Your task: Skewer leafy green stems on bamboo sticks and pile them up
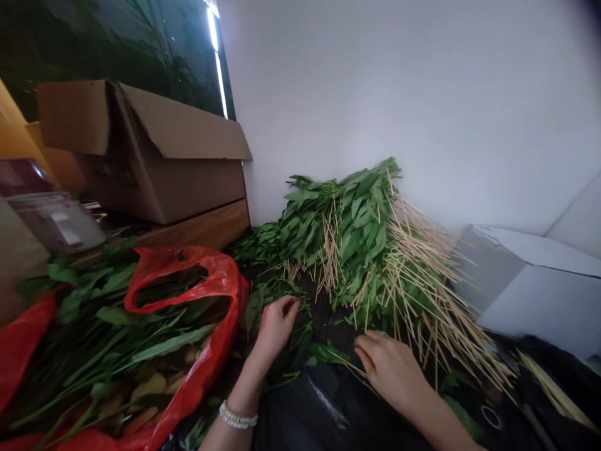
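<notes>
My left hand (280,322), with a beaded bracelet on its wrist, is pinched closed above loose green leaves (298,357). Whatever its fingertips hold is too small to make out. To the right, my right hand (392,360) has its fingers curled together, and their contents are hidden. A thin stick (354,366) with leaves at its far end lies close below its thumb, and I cannot tell whether they touch. Just beyond both hands rises a heap of leaf bundles (359,216) threaded on thin wooden sticks (422,275), whose bare ends fan out to the right.
An open red plastic bag (235,297) full of leafy stems is at left. Behind it, a cardboard box (197,181) and a translucent tub (56,219) stand on a wooden ledge. A white box (539,294) sits at right by the wall. Black plastic (314,413) lies in front.
</notes>
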{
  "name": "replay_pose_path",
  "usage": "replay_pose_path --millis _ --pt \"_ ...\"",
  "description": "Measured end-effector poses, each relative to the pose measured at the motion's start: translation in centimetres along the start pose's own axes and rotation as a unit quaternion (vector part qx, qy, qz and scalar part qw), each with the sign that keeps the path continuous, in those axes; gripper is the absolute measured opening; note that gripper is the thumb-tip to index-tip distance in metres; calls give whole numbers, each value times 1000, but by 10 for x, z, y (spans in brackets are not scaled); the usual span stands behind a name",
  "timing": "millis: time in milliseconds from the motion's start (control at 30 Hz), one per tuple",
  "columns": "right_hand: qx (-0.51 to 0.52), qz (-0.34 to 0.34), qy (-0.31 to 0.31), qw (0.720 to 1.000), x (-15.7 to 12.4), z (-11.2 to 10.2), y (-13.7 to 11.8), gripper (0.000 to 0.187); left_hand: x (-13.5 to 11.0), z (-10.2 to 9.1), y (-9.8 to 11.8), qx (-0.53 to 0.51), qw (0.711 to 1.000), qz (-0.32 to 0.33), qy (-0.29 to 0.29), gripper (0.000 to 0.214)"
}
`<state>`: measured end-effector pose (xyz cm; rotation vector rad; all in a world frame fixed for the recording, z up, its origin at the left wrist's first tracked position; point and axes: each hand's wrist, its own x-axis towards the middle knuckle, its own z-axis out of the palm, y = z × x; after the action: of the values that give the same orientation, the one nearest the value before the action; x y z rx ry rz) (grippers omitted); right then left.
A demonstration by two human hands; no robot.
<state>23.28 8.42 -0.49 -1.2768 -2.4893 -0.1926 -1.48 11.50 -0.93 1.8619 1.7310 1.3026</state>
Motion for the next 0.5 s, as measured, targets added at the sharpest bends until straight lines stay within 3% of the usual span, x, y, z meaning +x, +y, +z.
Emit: replay_pose_path --millis 200,500 --pt "13 20 -63 998 -11 31 4 15 -4 7 -1 81 995 -2 -58 27" --pt "-15 6 -40 999 -20 39 1 17 -14 27 -7 213 969 -12 -127 13"
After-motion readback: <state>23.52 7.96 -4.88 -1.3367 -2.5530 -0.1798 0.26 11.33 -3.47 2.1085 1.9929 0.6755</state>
